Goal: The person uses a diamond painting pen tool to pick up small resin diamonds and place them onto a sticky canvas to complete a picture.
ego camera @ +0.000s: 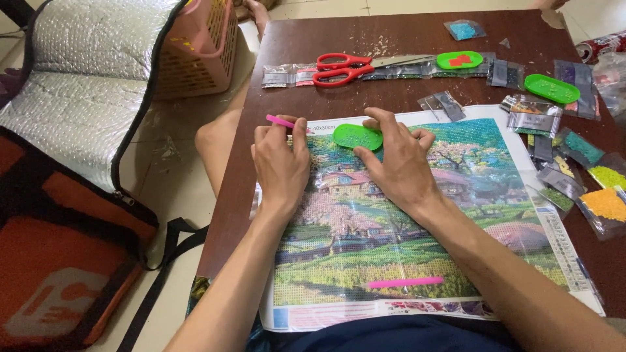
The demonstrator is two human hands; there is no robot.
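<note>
Fingers of the left hand [280, 163] curl in a closed grip around a thin pink plastic pen [285, 122], whose shaft sticks out to the left past the knuckles; its tip is hidden behind the fingers, so I cannot tell whether it touches the canvas. The right hand [398, 163] lies palm down with its fingers spread and its grip loose, the thumb and forefinger touching the near edge of a small green oval plastic tray [357, 136] without closing around it. Both hands rest on the upper part of a rectangular colourful landscape bead canvas [404, 248] showing houses, blossom trees and green fields, which lies flat on the dark brown wooden bench [313, 45] and reaches its near edge. A second pink pen [405, 282] lies loose on the lower part of the canvas, well apart from both hands.

Beyond the canvas, a pair of red-handled scissors [342, 68] rests on a row of small clear plastic packets [287, 76]. Two more green oval trays lie further right, one holding red beads [460, 60], the other [551, 88] near the bench's right side. Small bead bags [603, 203] in orange, yellow and green crowd the right edge. On the floor to the left stand a pink plastic basket [195, 49] and an orange-and-black insulated bag [65, 163] with a silver lining.
</note>
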